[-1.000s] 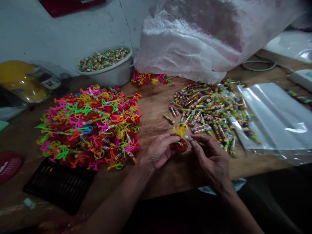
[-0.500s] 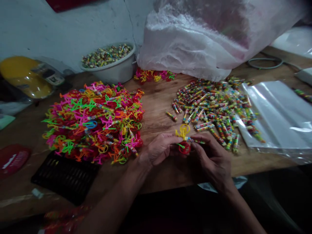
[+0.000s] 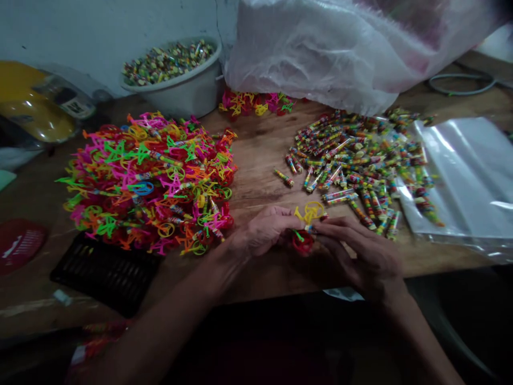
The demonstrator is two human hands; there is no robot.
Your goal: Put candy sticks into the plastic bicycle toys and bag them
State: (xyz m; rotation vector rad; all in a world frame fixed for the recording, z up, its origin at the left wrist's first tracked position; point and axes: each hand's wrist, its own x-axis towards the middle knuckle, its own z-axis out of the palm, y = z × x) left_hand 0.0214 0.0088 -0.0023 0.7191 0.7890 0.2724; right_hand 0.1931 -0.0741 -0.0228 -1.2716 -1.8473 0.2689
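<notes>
The left hand (image 3: 266, 231) is reaching in from the lower left, its forearm slanting up and its thumb and fingers pinching together, pointing to the right. The right hand (image 3: 363, 256) is coming in from the lower right, palm side turned inward, its fingers stretching left and closing toward the left fingertips. Both wrists are bending slightly inward, and the two hands are facing each other, fingertips close together.

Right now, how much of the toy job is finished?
Looks done: the big colourful toy pile, where candy tubes show among the plastic pieces. In hand: one small yellow-and-red toy, pinched by the left hand, with fingers of the right hand on it. Probably left: the loose candy tubes on the right, and maybe those in the white tub.
</notes>
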